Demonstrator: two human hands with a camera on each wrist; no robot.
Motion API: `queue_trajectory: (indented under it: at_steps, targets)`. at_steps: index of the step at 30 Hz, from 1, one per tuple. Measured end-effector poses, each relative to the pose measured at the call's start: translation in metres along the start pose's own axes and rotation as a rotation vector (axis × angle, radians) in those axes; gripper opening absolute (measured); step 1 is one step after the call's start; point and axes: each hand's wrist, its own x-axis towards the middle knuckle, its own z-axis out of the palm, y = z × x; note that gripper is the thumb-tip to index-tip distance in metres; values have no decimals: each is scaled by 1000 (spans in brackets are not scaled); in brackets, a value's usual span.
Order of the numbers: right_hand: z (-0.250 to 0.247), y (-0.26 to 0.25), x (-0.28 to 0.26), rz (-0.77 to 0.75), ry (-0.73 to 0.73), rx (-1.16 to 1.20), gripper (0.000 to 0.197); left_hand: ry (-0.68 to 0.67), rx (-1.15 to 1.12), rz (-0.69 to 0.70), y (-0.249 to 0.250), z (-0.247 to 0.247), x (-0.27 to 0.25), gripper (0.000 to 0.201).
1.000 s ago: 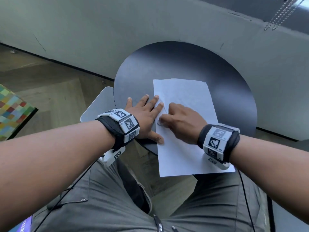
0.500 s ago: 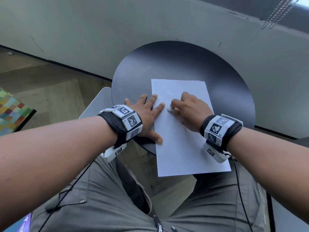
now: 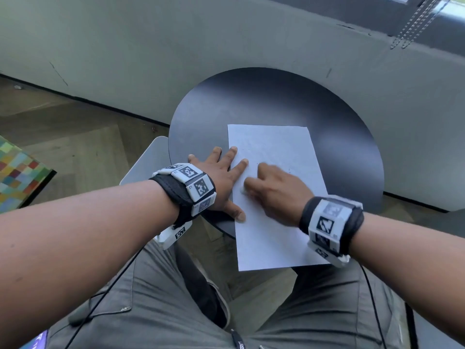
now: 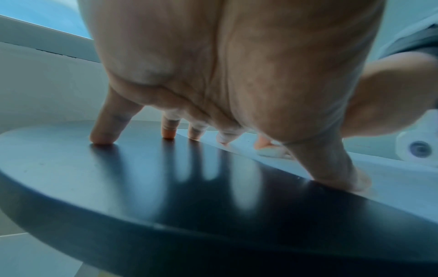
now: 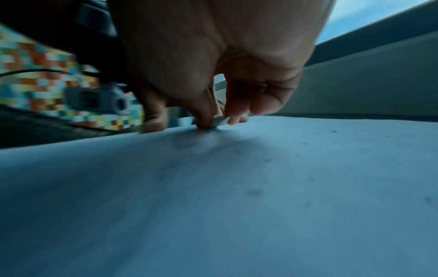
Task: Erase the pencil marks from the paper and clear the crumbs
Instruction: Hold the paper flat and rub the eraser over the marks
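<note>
Head view looks steeply down on table [image 3: 276, 102]; wrist views skim low, close under palms; all share paper [image 3: 274, 147]

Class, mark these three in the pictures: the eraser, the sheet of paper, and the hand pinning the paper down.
eraser [image 5: 220, 120]: right wrist view, its pale edge between thumb and fingertips.
sheet of paper [image 3: 274, 144]: head view, bare upper part.
left hand [image 3: 221, 177]: head view, back of the hand.

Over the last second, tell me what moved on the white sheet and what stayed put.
The right hand, pinching the small white eraser, rubbed away from the person, then back toward them and the sheet's left edge. Nothing was picked up or released. The left hand stayed spread flat on the white paper sheet's left edge and the round black table.
</note>
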Motion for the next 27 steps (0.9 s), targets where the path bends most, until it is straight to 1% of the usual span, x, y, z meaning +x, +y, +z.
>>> queue_trajectory:
  at_steps: [1,2,3,6,7,8,9,11,12,13,16,17,19,23,25,27]
  targets:
    - [2,-3,-7,-39,-29,-7,14,0,0,2,0,0,0,138]
    - [2,2,-8,-24,-51,-5,14,-1,0,3,0,0,0,138]
    - [0,9,-5,20,-47,2,16,0,1,1,0,0,0,137]
    - [-9,37,11,245,20,14,19,9,9,-3,0,2,0,137]
    - [-10,39,13,271,34,19,20,13,11,-5,-1,3,0,137]
    - [-8,35,12,250,36,19,21,19,11,-3,-1,4,0,137]
    - [-5,25,9,180,29,19,20,24,10,-3,-2,5,0,137]
    - [4,3,-4,14,-41,-16,17,22,8,2,-4,6,0,136]
    - [5,1,-6,-23,-69,-28,21,18,7,5,-5,6,0,135]
    - [3,6,-4,6,-72,-2,23,19,6,6,-5,7,1,135]
    - [-7,32,12,223,12,88,19,30,7,7,-5,7,2,135]
    - [-8,38,15,258,23,90,19,30,5,10,-5,6,2,135]
    - [-5,39,18,259,26,77,18,49,-13,25,-7,2,2,133]
    - [-2,37,16,270,-4,107,18,173,-17,8,-11,-9,8,126]
    - [-5,37,16,271,4,101,19,184,-8,-7,-10,-6,12,132]
    - [-8,31,12,236,-5,69,22,142,-28,-8,-11,-2,16,139]
